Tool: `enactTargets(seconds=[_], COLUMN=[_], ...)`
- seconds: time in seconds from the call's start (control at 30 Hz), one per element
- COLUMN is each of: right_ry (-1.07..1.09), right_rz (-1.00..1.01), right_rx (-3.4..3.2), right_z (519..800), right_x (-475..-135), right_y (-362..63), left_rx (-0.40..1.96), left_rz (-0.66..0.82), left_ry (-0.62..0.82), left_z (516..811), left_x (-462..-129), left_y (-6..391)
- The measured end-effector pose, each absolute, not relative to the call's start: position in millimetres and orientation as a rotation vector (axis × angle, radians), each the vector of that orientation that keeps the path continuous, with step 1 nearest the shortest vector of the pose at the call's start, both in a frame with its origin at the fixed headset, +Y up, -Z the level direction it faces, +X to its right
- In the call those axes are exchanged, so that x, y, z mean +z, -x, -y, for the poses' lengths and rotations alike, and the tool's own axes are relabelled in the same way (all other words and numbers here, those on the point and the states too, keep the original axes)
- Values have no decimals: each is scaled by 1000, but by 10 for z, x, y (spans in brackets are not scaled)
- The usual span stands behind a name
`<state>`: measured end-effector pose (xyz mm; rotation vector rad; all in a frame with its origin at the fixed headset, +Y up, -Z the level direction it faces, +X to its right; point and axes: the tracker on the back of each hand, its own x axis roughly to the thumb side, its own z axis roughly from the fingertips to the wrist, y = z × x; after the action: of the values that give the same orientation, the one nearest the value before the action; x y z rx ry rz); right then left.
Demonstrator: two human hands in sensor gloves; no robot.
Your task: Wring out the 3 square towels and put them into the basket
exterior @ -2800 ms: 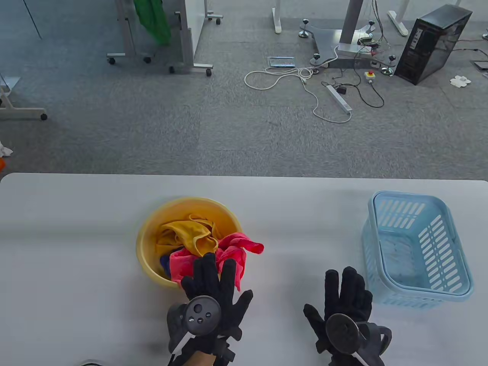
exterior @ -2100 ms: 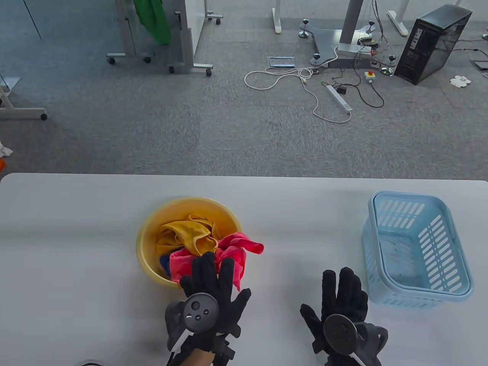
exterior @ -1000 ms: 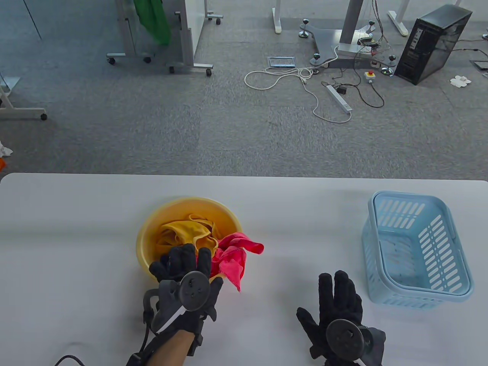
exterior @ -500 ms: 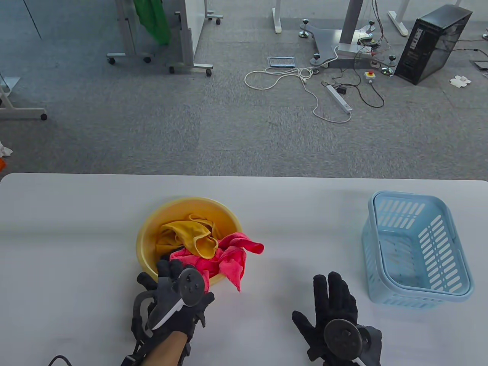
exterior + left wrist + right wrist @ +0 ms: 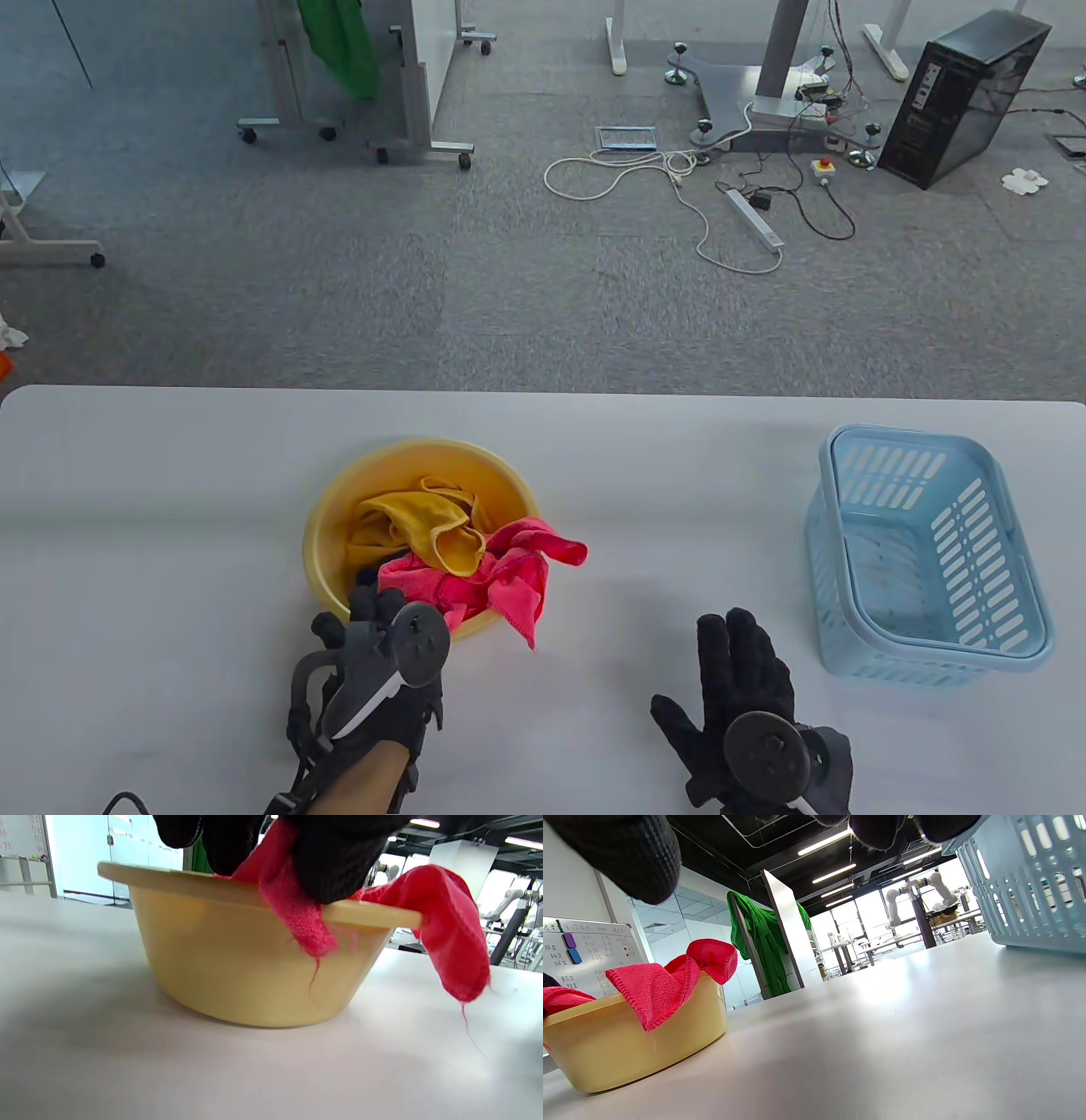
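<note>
Towels visible: one pink towel (image 5: 501, 577), pinched by left hand (image 5: 377, 671); one yellow towel (image 5: 416, 526). Right hand (image 5: 747, 705) flat, fingers spread. One basket (image 5: 1010, 628).

Black knit gloves on both hands; a round dark-grey tracker (image 5: 413, 647) on each.

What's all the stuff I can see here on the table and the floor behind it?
Basin: one, yellow, table left of centre.
Pink towel: one, draped over the basin's near rim.
Yellow towel: one, inside the basin.
Basket: one, light blue, table right.
Computer tower: one, black, floor far right.
Power strip: one, white, floor.
Left hand: black glove, pinches the pink towel at the rim.
Right hand: black glove, flat on the table.
</note>
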<state>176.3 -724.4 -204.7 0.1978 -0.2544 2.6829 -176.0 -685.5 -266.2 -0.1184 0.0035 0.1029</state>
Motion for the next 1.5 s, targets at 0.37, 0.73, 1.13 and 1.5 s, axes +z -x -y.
enactTargets(seconds=[0.37, 0.73, 1.13, 1.5], right_ry=[-175, -143, -108, -95], right_rz=[246, 228, 206, 193], right_rx=[2663, 2640, 2639, 2649], right_z=[7259, 7282, 7327, 7329], right_x=[-2067, -2082, -2101, -2113], right_y=[-1799, -1847, -1872, -1878], left_rx=[106, 462, 752, 1060], left_rz=[-75, -227, -217, -150], left_ry=[10, -142, -356, -534], left_z=[6281, 5570, 4898, 4644], left_x=[-2771, -2864, -2821, -2728], left_y=[1953, 2309, 2476, 2486])
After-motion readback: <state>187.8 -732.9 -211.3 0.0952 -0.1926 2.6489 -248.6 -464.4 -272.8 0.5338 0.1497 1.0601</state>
